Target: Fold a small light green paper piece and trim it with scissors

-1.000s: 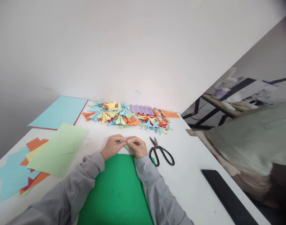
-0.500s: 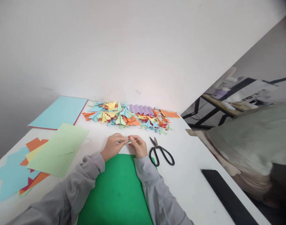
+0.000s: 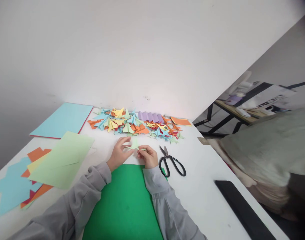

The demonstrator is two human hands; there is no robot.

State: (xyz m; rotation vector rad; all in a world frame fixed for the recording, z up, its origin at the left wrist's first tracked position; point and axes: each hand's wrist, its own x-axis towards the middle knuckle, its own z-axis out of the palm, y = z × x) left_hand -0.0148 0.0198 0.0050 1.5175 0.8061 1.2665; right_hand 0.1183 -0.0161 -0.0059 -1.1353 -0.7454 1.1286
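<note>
A small light green paper plane [image 3: 134, 143] is between my hands, its wings spread and its body pointing away from me. My right hand [image 3: 149, 156] pinches its right wing between thumb and fingers. My left hand [image 3: 119, 152] curves around the left wing, the index finger raised and the thumb below, with a loose hold on it. Below my hands lies a green sheet [image 3: 124, 200], partly under my sleeves. Black-handled scissors [image 3: 171, 161] lie partly spread on the white table just right of my right hand.
Many colourful paper planes [image 3: 128, 122] are piled along the wall, with pleated purple paper [image 3: 150, 116] and orange sheets [image 3: 181, 121]. Left are a blue sheet stack [image 3: 63, 118], a light green sheet [image 3: 64, 156] and paper scraps [image 3: 14, 186]. A black bar [image 3: 242, 206] lies right, near another person [image 3: 267, 146].
The light green paper, pinched edge-on and mostly hidden before, now shows as a plane with spread wings. My left fingers have loosened and lifted apart; my right hand shifted slightly right.
</note>
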